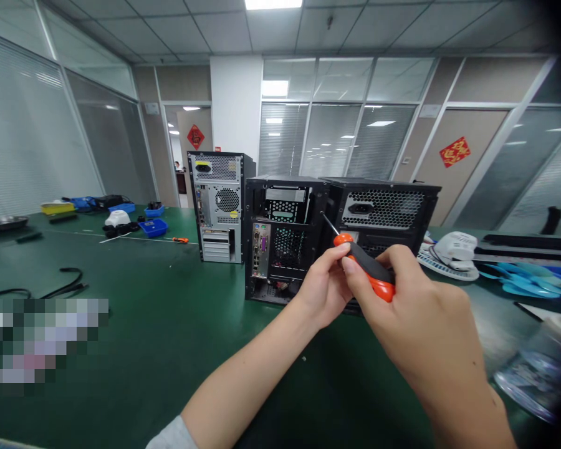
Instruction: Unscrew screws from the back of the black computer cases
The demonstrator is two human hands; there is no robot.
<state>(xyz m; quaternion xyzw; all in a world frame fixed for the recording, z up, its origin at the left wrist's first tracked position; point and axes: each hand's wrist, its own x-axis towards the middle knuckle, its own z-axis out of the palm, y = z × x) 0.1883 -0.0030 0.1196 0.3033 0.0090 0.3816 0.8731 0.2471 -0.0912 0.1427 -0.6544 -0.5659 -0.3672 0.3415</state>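
A person's right hand (421, 305) grips a screwdriver (373, 269), its front end pinched by the left hand (328, 285); just beyond the fingers, its tip meets a black computer case (285, 226).

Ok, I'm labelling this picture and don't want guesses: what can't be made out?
All in the head view:
Screwdriver: tip too small to tell what it touches.
Middle case: lower right corner hidden behind the left hand.
Clear container: right side lost in the dark picture edge.
Pixelated patch: blurring hides whatever lies there.
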